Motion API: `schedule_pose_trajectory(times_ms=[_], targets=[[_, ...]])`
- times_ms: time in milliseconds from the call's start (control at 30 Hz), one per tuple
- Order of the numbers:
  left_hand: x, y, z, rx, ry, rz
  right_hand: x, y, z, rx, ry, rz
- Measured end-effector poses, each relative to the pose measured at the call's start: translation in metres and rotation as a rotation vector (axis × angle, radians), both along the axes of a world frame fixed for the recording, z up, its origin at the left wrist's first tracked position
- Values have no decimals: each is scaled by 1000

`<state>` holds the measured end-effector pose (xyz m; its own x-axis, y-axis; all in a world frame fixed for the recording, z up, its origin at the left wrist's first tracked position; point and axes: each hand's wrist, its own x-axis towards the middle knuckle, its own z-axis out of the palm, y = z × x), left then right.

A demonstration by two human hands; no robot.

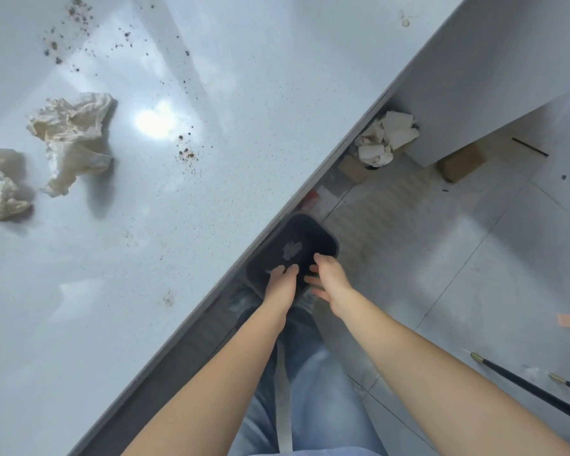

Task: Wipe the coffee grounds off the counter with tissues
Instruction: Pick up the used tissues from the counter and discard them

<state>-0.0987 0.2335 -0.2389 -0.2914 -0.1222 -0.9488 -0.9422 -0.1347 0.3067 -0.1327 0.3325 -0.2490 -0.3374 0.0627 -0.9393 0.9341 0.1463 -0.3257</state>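
Both my hands hang over a dark bin [323,235] on the floor, just off the white counter's [145,291] edge. My left hand [282,283] and my right hand [328,278] have straight fingers and hold nothing. A pale tissue scrap [292,250] lies inside the bin. On the counter, two crumpled stained tissues sit at the left: one larger [73,139], one at the frame edge [0,185]. Coffee grounds are scattered at the top left [69,31] and in a small patch mid-counter [186,152].
A second bin stuffed with used paper [387,139] stands further along the counter base. Cardboard boxes [461,164] lie on the tiled floor. Black rods [524,386] cross the lower right. My jeans [310,390] show below the counter edge.
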Motion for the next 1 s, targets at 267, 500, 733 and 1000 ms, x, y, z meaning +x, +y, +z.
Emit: schedule_pose_trajectory(times_ms=[267, 500, 733, 1000], targets=[[19, 0, 80, -165, 416, -318, -10, 13, 70, -43, 245, 518], [36, -39, 178, -271, 713, -304, -45, -9, 169, -183, 489, 789], [48, -145, 236, -575, 717, -3, -65, -74, 224, -182, 802, 856], [20, -246, 223, -1016, 574, 55, -81, -202, 226, 14, 1226, 1225]])
